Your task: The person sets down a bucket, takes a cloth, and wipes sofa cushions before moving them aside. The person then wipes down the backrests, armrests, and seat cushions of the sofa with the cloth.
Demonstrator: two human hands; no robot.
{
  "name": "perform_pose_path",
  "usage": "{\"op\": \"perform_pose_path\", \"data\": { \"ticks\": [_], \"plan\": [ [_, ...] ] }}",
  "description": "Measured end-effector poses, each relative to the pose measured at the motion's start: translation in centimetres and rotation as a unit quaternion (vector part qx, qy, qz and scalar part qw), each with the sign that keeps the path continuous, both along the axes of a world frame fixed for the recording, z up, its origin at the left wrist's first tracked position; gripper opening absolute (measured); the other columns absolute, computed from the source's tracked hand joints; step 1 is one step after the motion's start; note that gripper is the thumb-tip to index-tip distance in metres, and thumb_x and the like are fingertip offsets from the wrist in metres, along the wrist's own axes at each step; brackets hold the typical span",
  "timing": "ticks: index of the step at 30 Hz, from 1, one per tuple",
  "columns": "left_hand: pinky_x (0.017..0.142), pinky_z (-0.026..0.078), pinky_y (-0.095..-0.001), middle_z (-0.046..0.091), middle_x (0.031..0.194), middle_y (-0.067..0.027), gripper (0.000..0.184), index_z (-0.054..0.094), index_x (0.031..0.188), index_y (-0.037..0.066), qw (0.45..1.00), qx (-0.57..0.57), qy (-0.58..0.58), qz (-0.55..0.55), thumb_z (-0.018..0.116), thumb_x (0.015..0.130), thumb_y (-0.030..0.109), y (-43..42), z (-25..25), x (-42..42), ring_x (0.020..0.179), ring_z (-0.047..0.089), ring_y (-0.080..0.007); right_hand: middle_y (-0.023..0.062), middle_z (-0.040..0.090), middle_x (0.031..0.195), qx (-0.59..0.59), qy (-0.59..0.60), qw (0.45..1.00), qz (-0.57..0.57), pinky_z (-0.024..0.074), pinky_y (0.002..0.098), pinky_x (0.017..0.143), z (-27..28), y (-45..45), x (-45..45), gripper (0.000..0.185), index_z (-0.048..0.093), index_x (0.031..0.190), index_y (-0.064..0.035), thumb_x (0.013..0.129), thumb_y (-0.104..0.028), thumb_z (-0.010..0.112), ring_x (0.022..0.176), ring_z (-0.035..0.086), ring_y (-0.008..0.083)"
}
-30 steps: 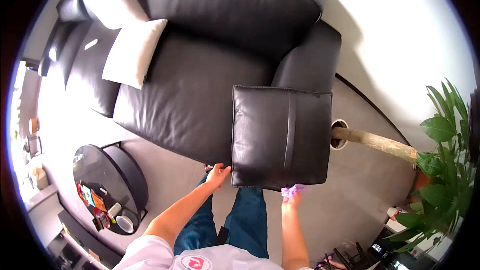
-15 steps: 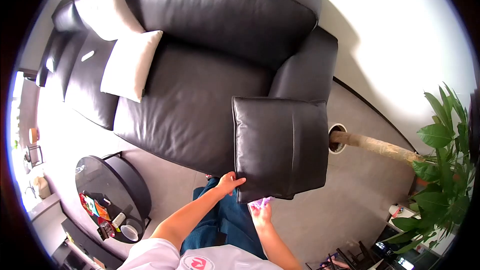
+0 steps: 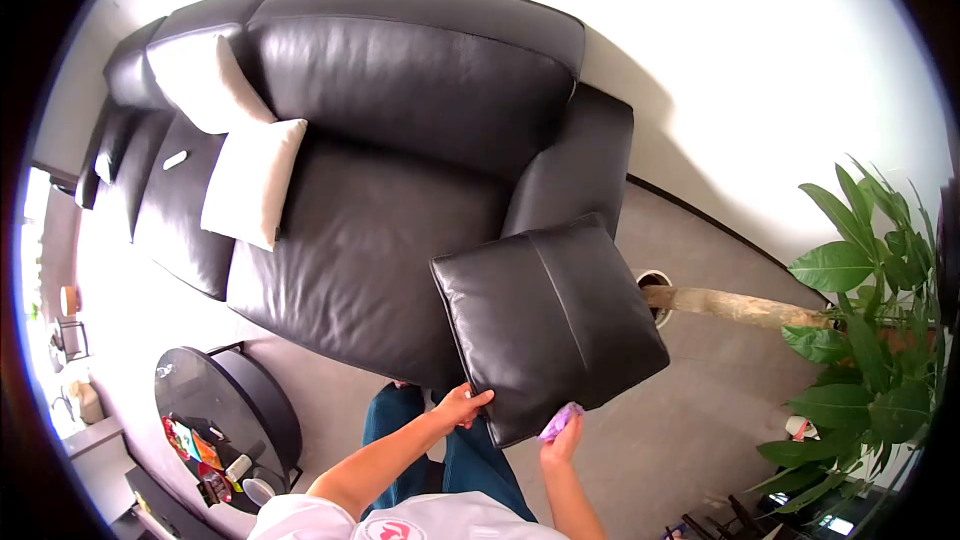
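A square black leather cushion [image 3: 550, 325] with a seam down its middle is held up in front of the sofa's right end, tilted. My left hand [image 3: 464, 407] is closed on its near left edge, thumb on top. In my right hand [image 3: 562, 443] is a crumpled purple-pink cloth [image 3: 561, 422], pressed at the cushion's near edge. The fingers of that hand are partly hidden by the cloth. Behind the cushion stands the black leather sofa [image 3: 390, 210].
Two white pillows [image 3: 255, 180] lean on the sofa's left part, near a small white object [image 3: 175, 160]. A round dark table [image 3: 205, 400] with several items stands at left. On the right, a potted plant [image 3: 740, 307] with a thick trunk rises beside the sofa arm.
The cushion has turned and tilted, its far right corner swinging upward. My right hand has moved right and up, bringing the cloth into fuller view. My left hand keeps its hold.
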State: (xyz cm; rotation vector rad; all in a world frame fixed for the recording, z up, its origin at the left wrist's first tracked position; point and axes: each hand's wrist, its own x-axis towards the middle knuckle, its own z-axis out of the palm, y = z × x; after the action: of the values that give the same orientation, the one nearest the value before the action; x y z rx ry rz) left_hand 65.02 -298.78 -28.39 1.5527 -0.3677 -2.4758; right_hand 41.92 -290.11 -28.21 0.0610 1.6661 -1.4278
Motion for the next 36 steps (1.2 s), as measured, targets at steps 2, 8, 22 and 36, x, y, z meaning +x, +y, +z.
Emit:
{"op": "perform_pose_path", "data": {
  "ticks": [2,8,22,36],
  "plan": [
    [0.044,0.028,-0.0256,0.038,0.054,0.0033,0.038,0.048,0.092,0.014,0.999,0.003,0.017,0.027,0.070,0.088,0.044,-0.8,0.8,-0.5,0.044,0.035,-0.0083,0.0022,0.058,0.095,0.004,0.060,0.998,0.021,0.0491,0.0313,0.076,1.7,-2.1,-0.6,0.016,0.056,0.104,-0.0093,0.094,-0.022,0.056,0.087,0.057,0.0144],
    [0.044,0.029,-0.0273,0.035,0.053,0.0032,0.044,0.034,0.077,0.018,0.986,0.078,0.088,0.116,0.072,0.089,0.037,-1.7,2.4,0.0,0.043,0.034,-0.0081,-0.0012,0.056,0.076,-0.041,0.134,0.986,0.094,0.0392,0.0226,0.052,10.2,-9.8,1.9,0.004,0.055,0.089,-0.0102,0.092,-0.008,0.055,0.061,0.049,0.0070],
    [0.055,0.045,-0.0256,0.062,0.075,-0.0025,0.007,0.057,0.085,0.012,0.875,-0.024,-0.062,0.479,0.064,0.086,0.014,-5.1,17.1,14.0,0.059,0.052,-0.0118,-0.0015,0.056,0.083,-0.147,-0.036,0.935,0.322,0.0441,0.0211,0.065,17.6,-20.1,14.1,0.006,0.059,0.092,-0.0040,0.088,-0.003,0.063,0.072,0.052,0.0043],
    [0.058,0.045,-0.0229,0.060,0.079,-0.0009,0.019,0.060,0.098,0.000,0.671,-0.387,-0.523,0.357,0.064,0.082,0.011,-10.1,20.4,40.1,0.065,0.055,-0.0088,0.0006,0.065,0.085,-0.001,-0.151,0.944,0.294,0.0481,0.0223,0.067,9.5,-15.0,14.4,0.009,0.062,0.094,-0.0050,0.093,-0.014,0.061,0.074,0.060,0.0065]
  ]
}}
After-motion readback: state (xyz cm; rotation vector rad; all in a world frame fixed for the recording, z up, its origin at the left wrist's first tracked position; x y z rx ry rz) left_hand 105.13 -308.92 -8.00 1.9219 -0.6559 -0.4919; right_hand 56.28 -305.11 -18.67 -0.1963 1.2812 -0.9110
